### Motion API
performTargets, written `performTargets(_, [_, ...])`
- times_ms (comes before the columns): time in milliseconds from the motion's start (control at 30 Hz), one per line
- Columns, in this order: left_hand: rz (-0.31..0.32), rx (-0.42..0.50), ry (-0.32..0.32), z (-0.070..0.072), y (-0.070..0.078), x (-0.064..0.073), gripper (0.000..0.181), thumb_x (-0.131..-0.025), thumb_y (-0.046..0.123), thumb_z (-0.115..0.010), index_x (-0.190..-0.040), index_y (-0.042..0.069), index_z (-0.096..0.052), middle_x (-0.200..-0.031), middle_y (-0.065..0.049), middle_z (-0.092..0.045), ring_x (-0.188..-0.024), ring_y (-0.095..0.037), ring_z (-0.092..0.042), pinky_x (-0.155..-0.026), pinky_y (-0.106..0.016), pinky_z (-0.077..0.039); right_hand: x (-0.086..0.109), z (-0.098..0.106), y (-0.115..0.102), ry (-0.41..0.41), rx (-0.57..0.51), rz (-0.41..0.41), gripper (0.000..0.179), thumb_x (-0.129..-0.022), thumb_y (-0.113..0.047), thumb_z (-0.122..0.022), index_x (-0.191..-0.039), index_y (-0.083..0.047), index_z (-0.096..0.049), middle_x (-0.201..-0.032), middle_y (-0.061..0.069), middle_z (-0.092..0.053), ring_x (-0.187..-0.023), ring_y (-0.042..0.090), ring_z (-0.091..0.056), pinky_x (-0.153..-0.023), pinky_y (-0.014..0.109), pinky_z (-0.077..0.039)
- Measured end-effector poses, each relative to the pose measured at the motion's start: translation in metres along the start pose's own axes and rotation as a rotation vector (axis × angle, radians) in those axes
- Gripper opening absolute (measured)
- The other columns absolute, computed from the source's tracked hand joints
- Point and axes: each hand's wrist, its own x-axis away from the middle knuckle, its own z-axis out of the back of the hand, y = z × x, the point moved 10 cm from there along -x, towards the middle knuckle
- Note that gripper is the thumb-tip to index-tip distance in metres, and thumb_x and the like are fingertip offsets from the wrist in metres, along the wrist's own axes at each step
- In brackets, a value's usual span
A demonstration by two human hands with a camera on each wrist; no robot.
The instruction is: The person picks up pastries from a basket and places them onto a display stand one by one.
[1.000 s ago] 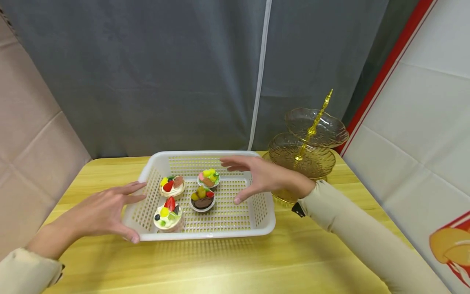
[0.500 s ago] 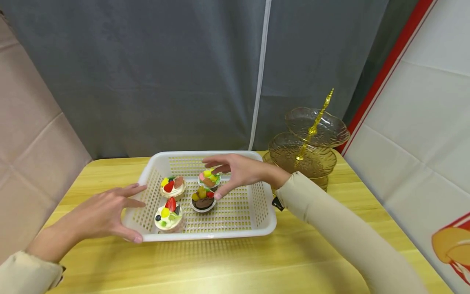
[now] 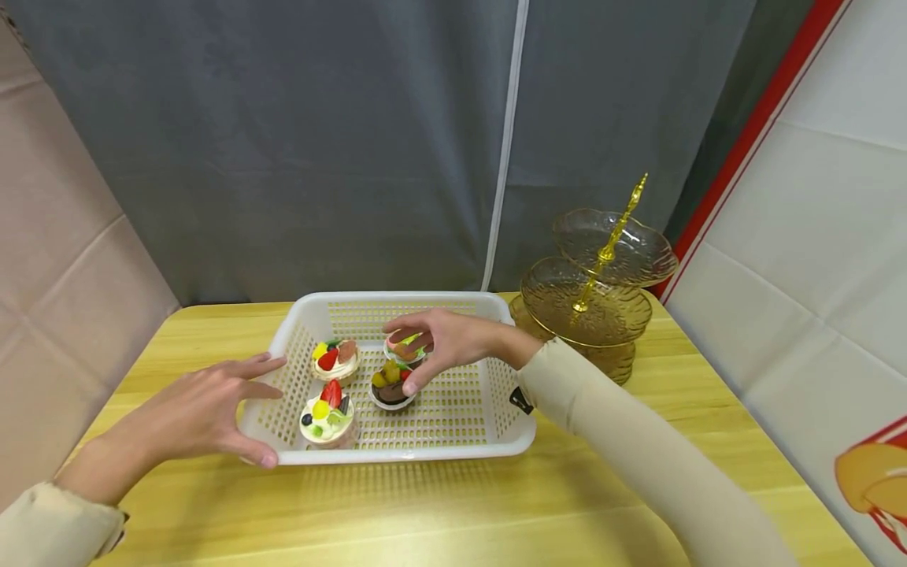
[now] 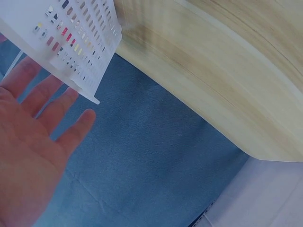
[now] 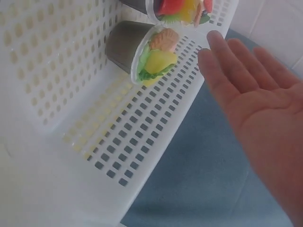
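Note:
A white plastic basket (image 3: 468,453) on the table holds several fruit-topped dessert cups. My left hand (image 3: 198,409) is at its left end, fingers spread, thumb by the front corner; in the left wrist view the straight fingertips are right at the rim. Over the basket my right hand (image 3: 453,342) hovers with fingers loosely bent and nothing held. Its thumb overlaps the chocolate dessert cup (image 3: 388,392), and its fingers partly hide the cup with biscuit and yellow fruit (image 5: 158,54) behind. Left of these sit a strawberry-topped cream cup (image 3: 327,421) and a cream tart (image 3: 336,365).
A three-tier gold-rimmed glass stand (image 3: 588,299) with a gold post is at the back right of the wooden table (image 3: 425,520). A grey curtain (image 3: 319,157) hangs behind. Pale walls close in both sides.
My right hand has moved left and slightly down, from the basket's right half to over the chocolate and biscuit-topped cups. My left hand has stayed at the basket's left end.

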Motion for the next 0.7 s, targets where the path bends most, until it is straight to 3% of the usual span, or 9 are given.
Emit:
performTargets(433, [0.007,0.003,-0.004,-0.001,-0.001,0.000,0.088,-0.055,0.084,-0.071,-0.102,0.011,-0.079,-0.134,-0.018,-0.061,-0.113,-0.043,-0.062,-0.069,-0.050,-0.054,-0.013,-0.012,0.018,-0.008,0.059,-0.072,0.087,-0.079,-0.019,-0.084,-0.152,-0.007,-0.038,-0.151,0.012,-0.045,-0.130,0.030,-0.053,-0.103,0.041,-0.044])
performTargets(700, [-0.004,0.004,-0.003,-0.001,-0.002,0.000,0.087,-0.054,0.083,-0.073,-0.103,0.011,-0.078,-0.135,-0.018,-0.060,-0.117,-0.044,-0.060,-0.067,-0.049,-0.053,-0.018,-0.016,0.027,-0.020,0.124,-0.127,0.088,-0.079,-0.025,-0.085,-0.152,-0.008,-0.038,-0.148,0.020,-0.046,-0.128,0.027,-0.054,-0.105,0.042,-0.042])
